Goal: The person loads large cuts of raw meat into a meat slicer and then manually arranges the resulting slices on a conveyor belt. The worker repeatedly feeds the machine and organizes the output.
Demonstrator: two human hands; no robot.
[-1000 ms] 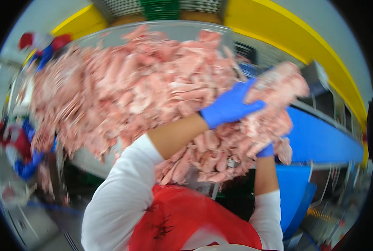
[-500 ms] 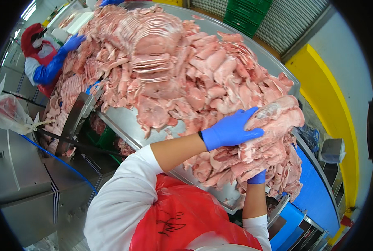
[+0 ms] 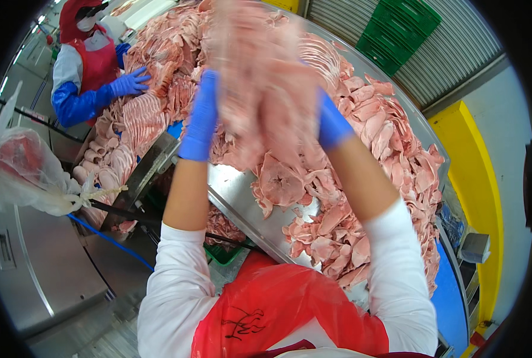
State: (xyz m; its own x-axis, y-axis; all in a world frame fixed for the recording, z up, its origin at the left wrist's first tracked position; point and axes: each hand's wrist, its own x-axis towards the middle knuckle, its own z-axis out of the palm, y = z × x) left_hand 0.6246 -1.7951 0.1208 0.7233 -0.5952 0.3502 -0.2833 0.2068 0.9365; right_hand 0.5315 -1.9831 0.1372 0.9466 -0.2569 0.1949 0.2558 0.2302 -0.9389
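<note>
My left hand [image 3: 201, 113] and my right hand [image 3: 331, 122], both in blue gloves, are raised over the steel work table [image 3: 230, 190] and grip either side of a large, motion-blurred mass of pale pink meat slices [image 3: 260, 89]. The mass hides most of my fingertips. Beneath and around it lie heaps of sliced pink meat [image 3: 379, 137], with a layered fan of slices [image 3: 313, 51] just behind.
A co-worker [image 3: 90, 71] in red hood and apron has a gloved hand on meat at the left. Nearby are a plastic bag [image 3: 21, 164], steel machinery [image 3: 33, 262] and a green crate [image 3: 221, 255]. Green crates [image 3: 397, 33] stand behind; blue belt [image 3: 451, 304] at right.
My hands have swung from the right-hand end of the pile up to the middle, lifting the mass of meat. The view has turned, bringing the co-worker and bag further into sight.
</note>
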